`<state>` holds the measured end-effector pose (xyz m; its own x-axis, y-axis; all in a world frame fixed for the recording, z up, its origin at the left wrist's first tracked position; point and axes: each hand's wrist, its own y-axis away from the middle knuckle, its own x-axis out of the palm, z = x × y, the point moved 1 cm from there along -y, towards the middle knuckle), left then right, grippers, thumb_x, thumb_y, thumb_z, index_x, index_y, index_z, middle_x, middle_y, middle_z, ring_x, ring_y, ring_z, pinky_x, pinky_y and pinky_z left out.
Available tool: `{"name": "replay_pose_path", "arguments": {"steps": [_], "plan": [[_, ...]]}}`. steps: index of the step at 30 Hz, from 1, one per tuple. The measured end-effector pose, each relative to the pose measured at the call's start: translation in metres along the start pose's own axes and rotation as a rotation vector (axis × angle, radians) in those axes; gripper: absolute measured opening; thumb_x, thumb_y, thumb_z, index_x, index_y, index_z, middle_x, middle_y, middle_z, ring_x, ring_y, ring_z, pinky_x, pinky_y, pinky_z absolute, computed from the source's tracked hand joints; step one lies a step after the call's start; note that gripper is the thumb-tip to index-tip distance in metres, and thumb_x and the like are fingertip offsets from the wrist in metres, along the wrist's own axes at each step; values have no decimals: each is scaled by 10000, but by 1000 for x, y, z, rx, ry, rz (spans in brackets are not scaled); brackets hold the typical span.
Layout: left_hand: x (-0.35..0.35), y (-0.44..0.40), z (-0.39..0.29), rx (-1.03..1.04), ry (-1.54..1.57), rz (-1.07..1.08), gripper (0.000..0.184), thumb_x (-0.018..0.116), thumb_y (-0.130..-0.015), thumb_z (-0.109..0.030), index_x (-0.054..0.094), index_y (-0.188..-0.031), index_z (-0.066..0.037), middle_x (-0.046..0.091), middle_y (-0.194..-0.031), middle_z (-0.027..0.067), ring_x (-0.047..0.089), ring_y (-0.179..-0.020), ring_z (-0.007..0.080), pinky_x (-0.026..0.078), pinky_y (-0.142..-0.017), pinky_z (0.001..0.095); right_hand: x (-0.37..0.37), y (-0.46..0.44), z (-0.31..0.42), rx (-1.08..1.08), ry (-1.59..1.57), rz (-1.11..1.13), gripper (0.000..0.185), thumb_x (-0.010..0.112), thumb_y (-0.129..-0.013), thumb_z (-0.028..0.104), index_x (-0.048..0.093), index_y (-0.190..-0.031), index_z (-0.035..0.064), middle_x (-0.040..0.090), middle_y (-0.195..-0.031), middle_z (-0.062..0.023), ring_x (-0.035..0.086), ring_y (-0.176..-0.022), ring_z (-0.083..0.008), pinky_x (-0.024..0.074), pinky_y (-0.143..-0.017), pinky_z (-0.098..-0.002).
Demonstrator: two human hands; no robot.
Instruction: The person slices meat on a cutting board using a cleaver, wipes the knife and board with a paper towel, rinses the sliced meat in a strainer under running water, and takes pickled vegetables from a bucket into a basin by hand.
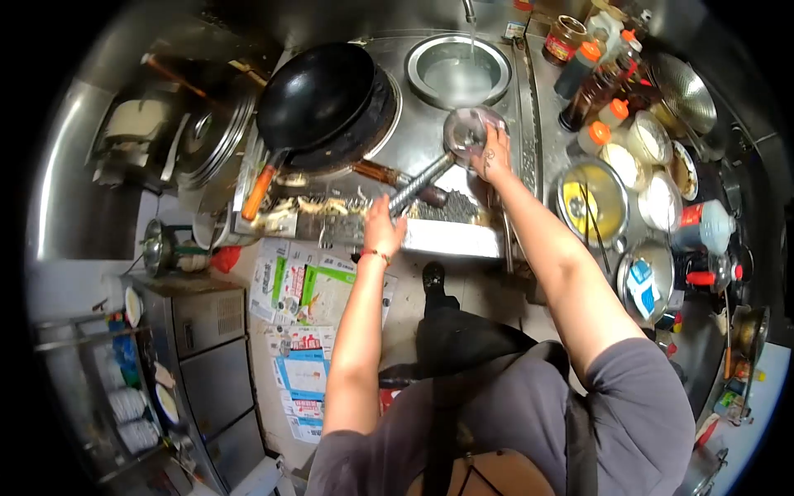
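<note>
A steel ladle (422,182) slants over the stove top, its round bowl up near the water basin and its grey handle running down to the left. My left hand (385,229) is closed round the lower end of that handle. At the other end my right hand (494,155) grips the bowl at its right side, fingers over the rim. Whether anything else lies under those fingers is hidden. Just beyond the bowl stands a round metal basin (459,73) of water, with a thin stream falling into it from a tap (470,10).
A black wok (314,95) with an orange handle sits tilted on the burner at left. Food scraps (318,207) lie along the stove's front edge. On the right counter are sauce bottles (589,95), bowls of white seasoning (659,201) and a pot (593,202) with yellow liquid and chopsticks.
</note>
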<state>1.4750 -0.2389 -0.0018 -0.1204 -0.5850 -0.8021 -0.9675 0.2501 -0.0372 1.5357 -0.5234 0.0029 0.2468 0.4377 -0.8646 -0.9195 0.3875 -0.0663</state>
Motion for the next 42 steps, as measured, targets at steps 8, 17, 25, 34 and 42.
{"name": "replay_pose_path", "arguments": {"steps": [8,17,25,34,42], "plan": [[37,-56,-11,-391,1046,1037,152,592,-851,-79,526,-958,5,581,-757,74,575,-652,149,487,-560,296,-12,-71,27,132,335,456,703,747,-713,378,441,-1341,311,463,-1362,-30,352,-1284,-363,148,-1077,-625],[35,-46,-50,-494,1163,868,189,607,-819,-11,428,-859,-54,452,-555,10,460,-414,100,390,-374,264,-19,-35,-10,-145,-182,186,537,708,-722,125,540,-1232,105,358,-1380,-230,453,-1201,-401,371,-1037,-392],[-27,-49,-44,-490,832,747,280,622,-778,12,490,-1023,-26,535,-627,34,478,-421,114,384,-384,274,21,-38,23,114,-619,-22,855,755,-718,191,280,-1421,83,379,-1372,-206,396,-1265,-329,326,-1055,-372],[-99,-72,-61,-206,49,437,258,677,-732,-72,515,-927,-25,543,-629,77,536,-553,163,443,-536,301,55,-56,88,165,-1249,-154,787,694,-814,143,232,-1450,104,322,-1438,-148,328,-1319,-263,291,-1065,-361],[-146,-96,-92,38,-346,403,333,606,-746,-35,412,-1009,29,595,-675,243,620,-643,414,501,-597,472,44,-67,115,382,-1964,-102,623,567,-897,116,280,-1440,218,471,-1319,-48,477,-1157,-160,402,-936,-307]]}}
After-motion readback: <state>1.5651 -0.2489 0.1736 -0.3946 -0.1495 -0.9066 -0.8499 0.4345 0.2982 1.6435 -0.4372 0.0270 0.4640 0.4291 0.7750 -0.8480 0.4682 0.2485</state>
